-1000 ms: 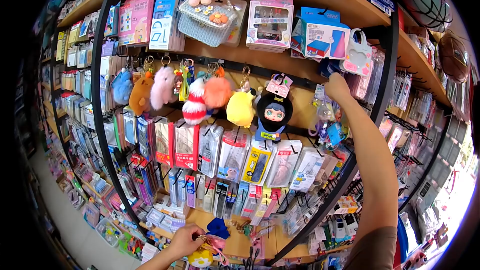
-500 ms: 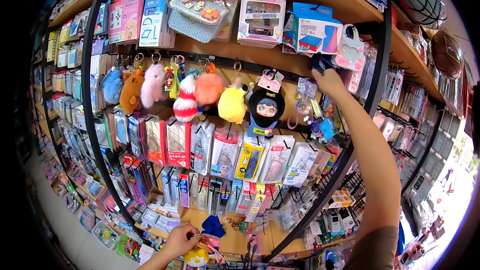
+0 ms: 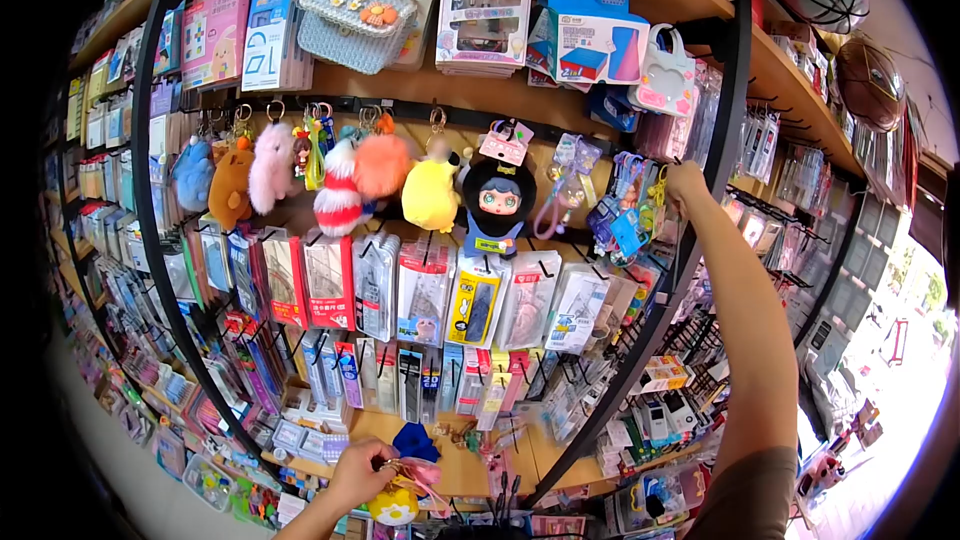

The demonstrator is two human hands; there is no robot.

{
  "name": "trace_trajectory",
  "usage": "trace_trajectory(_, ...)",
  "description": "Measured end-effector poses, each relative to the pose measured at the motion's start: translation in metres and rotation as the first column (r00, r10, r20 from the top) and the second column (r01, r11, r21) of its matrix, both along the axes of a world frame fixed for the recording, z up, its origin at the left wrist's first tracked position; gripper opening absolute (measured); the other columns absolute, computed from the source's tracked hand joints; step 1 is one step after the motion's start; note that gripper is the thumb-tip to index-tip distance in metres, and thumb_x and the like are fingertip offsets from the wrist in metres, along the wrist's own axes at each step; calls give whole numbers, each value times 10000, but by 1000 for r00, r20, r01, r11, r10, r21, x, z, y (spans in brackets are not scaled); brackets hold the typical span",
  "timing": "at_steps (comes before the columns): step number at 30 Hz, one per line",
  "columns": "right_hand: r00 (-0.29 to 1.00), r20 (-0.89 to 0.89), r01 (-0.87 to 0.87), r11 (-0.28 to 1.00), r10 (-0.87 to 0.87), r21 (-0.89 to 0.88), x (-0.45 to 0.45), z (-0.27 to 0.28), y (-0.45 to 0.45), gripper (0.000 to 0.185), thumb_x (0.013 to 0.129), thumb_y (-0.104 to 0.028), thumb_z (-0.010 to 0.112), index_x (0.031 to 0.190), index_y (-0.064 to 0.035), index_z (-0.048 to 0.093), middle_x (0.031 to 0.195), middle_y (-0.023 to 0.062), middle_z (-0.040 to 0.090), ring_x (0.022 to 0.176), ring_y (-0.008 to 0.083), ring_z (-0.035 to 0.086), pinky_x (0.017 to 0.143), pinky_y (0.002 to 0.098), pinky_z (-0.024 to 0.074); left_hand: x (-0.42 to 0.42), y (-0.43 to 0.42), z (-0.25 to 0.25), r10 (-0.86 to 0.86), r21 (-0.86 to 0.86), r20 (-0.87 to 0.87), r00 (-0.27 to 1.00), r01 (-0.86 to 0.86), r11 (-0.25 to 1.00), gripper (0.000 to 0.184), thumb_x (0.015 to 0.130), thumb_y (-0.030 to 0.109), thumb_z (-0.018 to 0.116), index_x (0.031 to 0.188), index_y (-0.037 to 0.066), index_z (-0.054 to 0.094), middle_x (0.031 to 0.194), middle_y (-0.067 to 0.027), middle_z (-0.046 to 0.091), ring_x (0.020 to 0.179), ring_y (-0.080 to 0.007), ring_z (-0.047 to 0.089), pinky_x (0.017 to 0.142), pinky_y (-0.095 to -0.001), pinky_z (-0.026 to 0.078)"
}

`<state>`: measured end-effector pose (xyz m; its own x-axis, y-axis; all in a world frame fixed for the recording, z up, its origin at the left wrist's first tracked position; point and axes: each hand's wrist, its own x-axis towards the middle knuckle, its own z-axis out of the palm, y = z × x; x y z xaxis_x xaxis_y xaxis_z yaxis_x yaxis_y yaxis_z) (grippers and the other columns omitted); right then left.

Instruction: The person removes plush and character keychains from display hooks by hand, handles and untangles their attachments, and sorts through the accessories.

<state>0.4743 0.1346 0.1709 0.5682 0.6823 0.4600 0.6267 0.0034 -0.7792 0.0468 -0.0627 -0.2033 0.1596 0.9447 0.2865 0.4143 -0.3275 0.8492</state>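
Observation:
Low in the view, my left hand point(image 3: 360, 475) is closed on a keychain with a yellow flower charm point(image 3: 392, 507) and a pink strap point(image 3: 420, 472). My right hand point(image 3: 684, 183) is raised at the right side of the rack, its fingers closed by the black post point(image 3: 735, 105). What those fingers hold, if anything, is hidden. Just left of it hang a yellow cord point(image 3: 657, 190) and a cluster of blue charms point(image 3: 622, 225). A clear strap charm point(image 3: 570, 175) and a black-hooded doll pendant point(image 3: 497, 198) hang further left.
Plush keychains, among them a yellow one point(image 3: 430, 195) and an orange pompom point(image 3: 382, 165), hang along the bar. Above are a knitted bag point(image 3: 355, 30) and boxed sets point(image 3: 484, 20). Packaged goods point(image 3: 476, 307) fill the hooks below. A blue item point(image 3: 416, 442) lies on the lower shelf.
My right hand has moved down from beneath the boxed sets to beside the hanging charms near the post. The view has shifted slightly right. My left hand still holds the keychain.

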Motion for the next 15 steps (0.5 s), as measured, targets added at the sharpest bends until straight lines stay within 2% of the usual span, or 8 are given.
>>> trace_trajectory(3, 955, 264, 84, 979, -132, 184, 28, -9, 47, 320, 835, -191, 438, 776, 74, 607, 725, 243, 608, 582, 327, 615, 505, 382, 462, 0, 0, -2, -13, 0, 6, 1000, 13, 1000, 97, 691, 20, 634, 712, -17, 547, 815, -108, 609, 661, -169, 583, 584, -262, 468)
trace_trajectory(4, 978, 177, 86, 986, -112, 144, 29, -8, 51, 293, 820, -174, 457, 776, 71, 613, 706, 238, 608, 590, 295, 619, 536, 359, 469, -1, 0, -4, -13, -9, 8, 1000, 13, 1000, 97, 690, 21, 634, 713, -17, 548, 816, -108, 610, 664, -169, 583, 585, -263, 467)
trace_trajectory(7, 995, 101, 11, 998, -18, 68, 15, 1, 33, 268, 791, -147, 477, 788, 87, 609, 675, 218, 604, 559, 264, 610, 499, 365, 462, -6, 0, -16, 0, -27, 14, 1000, 0, 1000, 99, 687, 32, 632, 717, -17, 552, 817, -107, 611, 669, -178, 583, 588, -269, 463)
trace_trajectory(8, 999, 33, 35, 991, -39, 126, 11, 2, 32, 238, 768, -121, 487, 751, 87, 601, 634, 190, 591, 523, 246, 590, 446, 373, 444, -7, -3, -15, 12, -39, 16, 1000, -11, 999, 99, 685, 34, 632, 719, -17, 554, 815, -106, 610, 666, -183, 582, 586, -272, 461)
trace_trajectory(9, 999, 24, 23, 996, -25, 86, 13, 4, 34, 221, 761, -109, 486, 741, 81, 596, 633, 172, 584, 504, 234, 575, 408, 374, 425, -8, -5, -15, 25, -52, 19, 1000, -24, 998, 100, 684, 36, 631, 722, -17, 555, 812, -106, 610, 664, -189, 581, 584, -275, 460)
trace_trajectory(11, 1000, 22, 14, 988, -18, 151, 25, 3, 58, 271, 747, -151, 517, 632, 92, 553, 536, 191, 545, 376, 273, 519, 351, 397, 379, -12, -7, -20, 48, -26, 6, 999, -48, 999, 102, 673, 34, 632, 724, -16, 561, 797, -107, 604, 657, -201, 579, 581, -282, 458)
trace_trajectory(12, 991, -106, -61, 978, 84, 200, 28, 1, 58, 245, 732, -142, 529, 660, 88, 577, 545, 205, 555, 425, 284, 552, 394, 398, 415, -16, -8, -23, 58, -14, -2, 998, -58, 998, 104, 667, 34, 633, 726, -16, 563, 789, -108, 602, 654, -207, 578, 579, -285, 458)
trace_trajectory(15, 959, 283, -45, 978, -15, 204, 26, -4, 49, 245, 733, -139, 524, 690, 94, 586, 582, 224, 570, 507, 283, 591, 448, 385, 445, -23, -10, -31, 79, 12, -23, 997, -79, 997, 93, 688, 13, 638, 720, -19, 557, 738, -83, 557, 615, -140, 550, 562, -253, 444)
